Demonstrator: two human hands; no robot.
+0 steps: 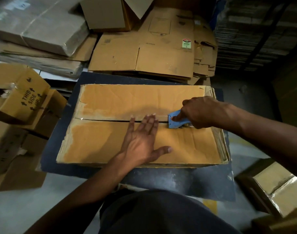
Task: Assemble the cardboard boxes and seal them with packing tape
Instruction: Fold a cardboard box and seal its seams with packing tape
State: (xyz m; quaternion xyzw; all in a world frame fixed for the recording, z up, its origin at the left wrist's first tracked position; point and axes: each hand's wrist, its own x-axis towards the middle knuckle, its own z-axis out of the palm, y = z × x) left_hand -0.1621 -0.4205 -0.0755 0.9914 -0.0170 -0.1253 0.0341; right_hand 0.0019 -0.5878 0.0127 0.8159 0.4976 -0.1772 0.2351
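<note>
I see the box [141, 124] lying mid-bench, left hand [142, 141] flat with fingers spread pressing the near flap, right hand [200, 112] clamped round the blue tape dispenser [176, 121] at the seam's right end. Risk, I'd say: the flaps gap, so tape may bridge or wander off the seam if that press slips.

"THIS SIDE UP" with arrows on brown box [24, 98] at left, other labels unreadable

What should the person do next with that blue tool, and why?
Probably draw the blue dispenser leftward along the seam: the right hand grips it at the seam's right end, the left hand presses the flap flat, and the gap looks untaped.
</note>
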